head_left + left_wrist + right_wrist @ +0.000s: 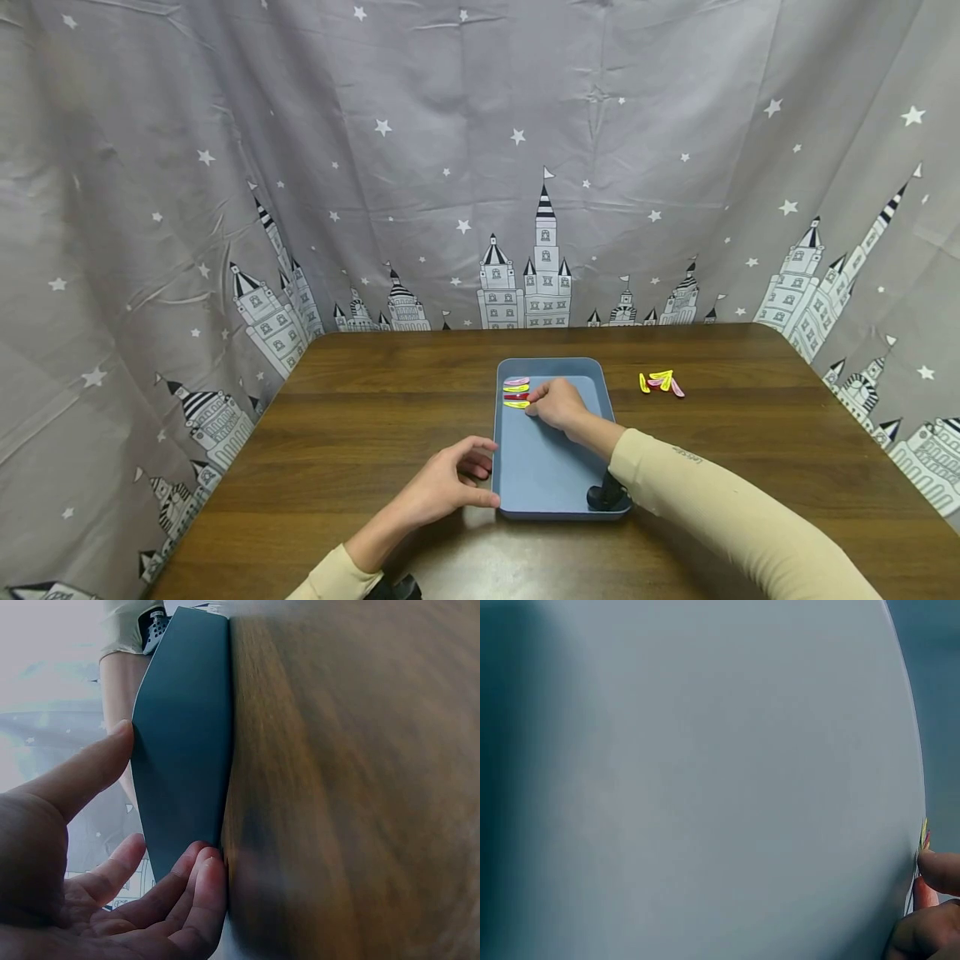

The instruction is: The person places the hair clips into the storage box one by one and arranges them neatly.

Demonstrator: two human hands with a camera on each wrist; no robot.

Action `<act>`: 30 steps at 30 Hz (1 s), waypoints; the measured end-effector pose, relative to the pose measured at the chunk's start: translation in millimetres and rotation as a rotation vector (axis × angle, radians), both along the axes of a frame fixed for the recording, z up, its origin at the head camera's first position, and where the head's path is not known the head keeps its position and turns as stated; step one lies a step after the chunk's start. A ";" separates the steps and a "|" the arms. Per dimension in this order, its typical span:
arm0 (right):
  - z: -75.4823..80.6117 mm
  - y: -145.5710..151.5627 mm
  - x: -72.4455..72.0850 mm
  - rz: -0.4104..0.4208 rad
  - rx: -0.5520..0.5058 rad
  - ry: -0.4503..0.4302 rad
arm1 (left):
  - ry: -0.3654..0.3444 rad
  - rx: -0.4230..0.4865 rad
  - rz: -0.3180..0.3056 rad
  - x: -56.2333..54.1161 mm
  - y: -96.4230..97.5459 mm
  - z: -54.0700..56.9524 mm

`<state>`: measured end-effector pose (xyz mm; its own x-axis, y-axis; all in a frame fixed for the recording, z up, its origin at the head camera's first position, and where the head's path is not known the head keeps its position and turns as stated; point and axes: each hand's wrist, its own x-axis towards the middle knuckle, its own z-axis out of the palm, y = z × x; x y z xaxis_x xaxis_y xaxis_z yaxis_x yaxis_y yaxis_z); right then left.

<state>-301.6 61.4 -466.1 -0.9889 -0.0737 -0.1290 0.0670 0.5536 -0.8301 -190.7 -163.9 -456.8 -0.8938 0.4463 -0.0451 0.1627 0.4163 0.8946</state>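
Note:
A blue-grey tray (555, 467) lies on the table. Inside, at its upper left, snap hair clips form a column: a pink clip (517, 381), a yellow clip (516, 388), a red clip (515, 397) and a lower yellow clip (516, 405). My right hand (558, 405) reaches over the tray, its thumb and fingertips pinching the right end of that lower yellow clip. In the right wrist view only the thumb (941, 871) and part of the fingers show at the edge. My left hand (112, 900) touches the tray's left wall (184, 735), thumb at the rim and fingers low, loosely bent.
Right of the tray, a small loose pile of yellow, pink and red hair clips (663, 382) lies on the brown wooden table (375, 400). A grey curtain (420, 167) printed with castles and stars hangs behind the table. A black wrist device (606, 493) sits over the tray's lower right corner.

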 end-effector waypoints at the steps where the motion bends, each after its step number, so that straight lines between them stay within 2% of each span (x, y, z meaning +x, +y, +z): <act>1: 0.2 0.0 -0.1 -0.001 0.000 0.001 | 0.000 0.001 0.001 0.1 0.1 0.3; 12: 7.5 4.5 1.8 0.002 0.014 -0.026 | 0.000 0.009 0.004 0.8 1.3 1.7; 20: 23.6 15.6 -1.6 0.004 -0.015 -0.066 | -0.004 0.017 0.010 1.8 1.1 1.0; 30: 46.7 38.5 0.0 0.023 -0.027 -0.056 | -0.011 0.022 0.009 1.6 1.3 2.4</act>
